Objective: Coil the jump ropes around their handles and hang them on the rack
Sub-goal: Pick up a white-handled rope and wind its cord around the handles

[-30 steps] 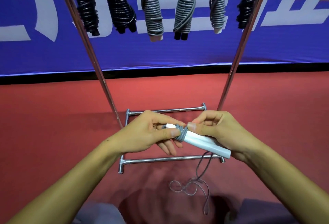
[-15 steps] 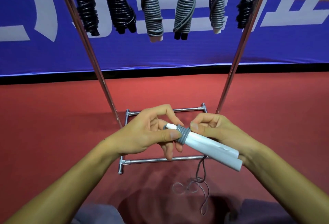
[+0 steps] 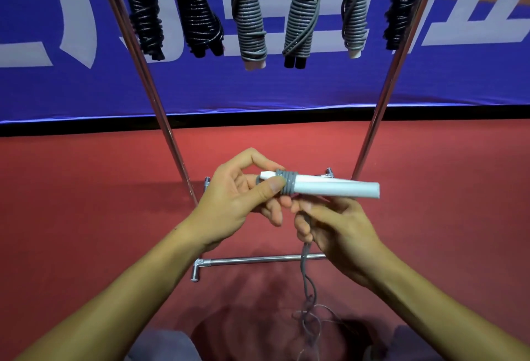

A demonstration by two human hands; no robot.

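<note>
Two white jump-rope handles (image 3: 329, 188) lie side by side, nearly level, in front of me. A few turns of grey cord (image 3: 287, 186) wrap their left end. My left hand (image 3: 243, 197) grips that end, thumb pressed on the coils. Just below the handles, my right hand (image 3: 335, 226) pinches the loose grey rope (image 3: 305, 269), which drops to a tangle on the floor between my knees. The rack's two chrome uprights (image 3: 372, 137) rise on either side, and several coiled ropes (image 3: 249, 22), black and grey, hang from its top.
The rack's chrome base bar (image 3: 258, 259) lies on the red floor (image 3: 86, 203) under my hands, with its rear bar behind them. A blue banner with white lettering (image 3: 57, 88) runs across the background. My knees fill the bottom edge.
The handles swung from pointing down-right to nearly level. My right hand left the handles and dropped below them to take the loose rope. More turns sit on the coil.
</note>
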